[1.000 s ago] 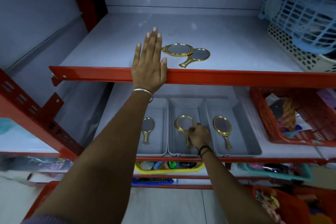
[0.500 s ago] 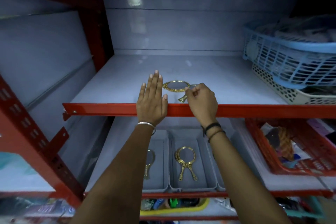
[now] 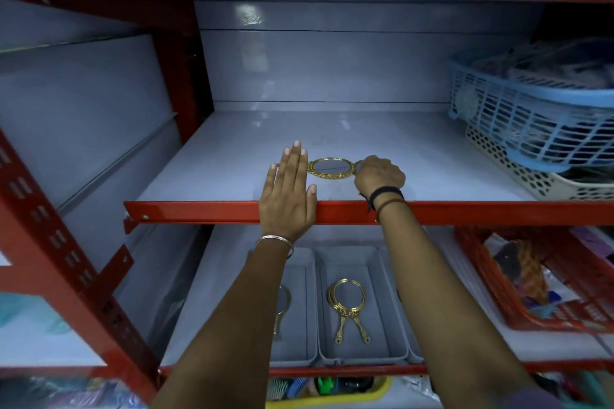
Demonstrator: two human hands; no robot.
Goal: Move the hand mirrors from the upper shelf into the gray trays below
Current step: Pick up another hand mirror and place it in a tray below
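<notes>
On the pale gray upper shelf (image 3: 232,149) with its red steel front rail, the right hand (image 3: 378,174) is curled down over a gold-framed hand mirror that it hides almost entirely; its fingers are drawn together, but whether they have closed on the handle cannot be told. Just at that hand's nine o'clock lies a second round gold-framed hand mirror (image 3: 329,168), glass up, untouched. The left hand (image 3: 288,191) lies flat and spread, fingers apart, palm over the rail's edge, holding nothing and apparently steadying the body. The step in hand looks like the pickup of one of the last two mirrors above. Next, the right hand needs a firm pinch on the thin handle, a lift clear of the neighbouring mirror without dragging it, then a descent past the rail to the lower shelf. There, three gray plastic trays sit side by side: the middle gray tray (image 3: 375,282) holds a pair of stacked gold mirrors (image 3: 347,307), the left gray tray (image 3: 300,309) shows one mirror partly behind the left forearm, and the right tray is mostly hidden by the right arm. At three o'clock on the upper shelf a blue slatted plastic basket (image 3: 531,119) sits in a white perforated one; a red mesh basket (image 3: 545,302) of oddments sits below it. The rack is red steel with gray panels, dimly lit.
</notes>
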